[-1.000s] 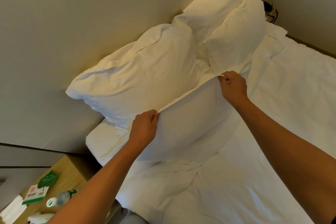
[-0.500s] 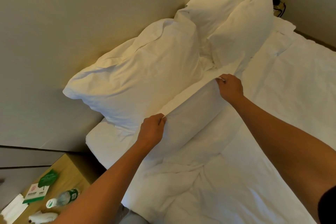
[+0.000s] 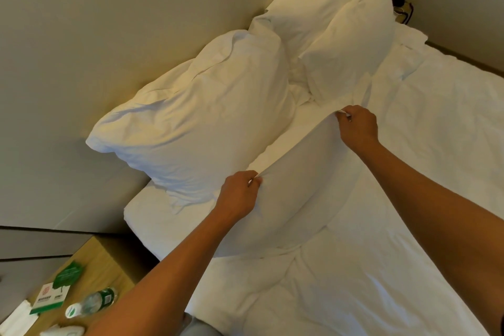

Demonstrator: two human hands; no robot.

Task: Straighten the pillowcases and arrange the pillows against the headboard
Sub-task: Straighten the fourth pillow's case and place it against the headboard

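Gripped a white pillow by its top corners, left hand and right hand pinched shut, below the headboard.

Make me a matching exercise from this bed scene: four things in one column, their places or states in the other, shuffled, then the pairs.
Things:
1. held pillow
2. large pillow
3. water bottle
4. left hand

Places or states:
A. lying on the wooden nightstand
B. leaning against the headboard
C. pinching the nearer top corner of a pillowcase
D. gripped at both top corners

Pairs: 1-D, 2-B, 3-A, 4-C
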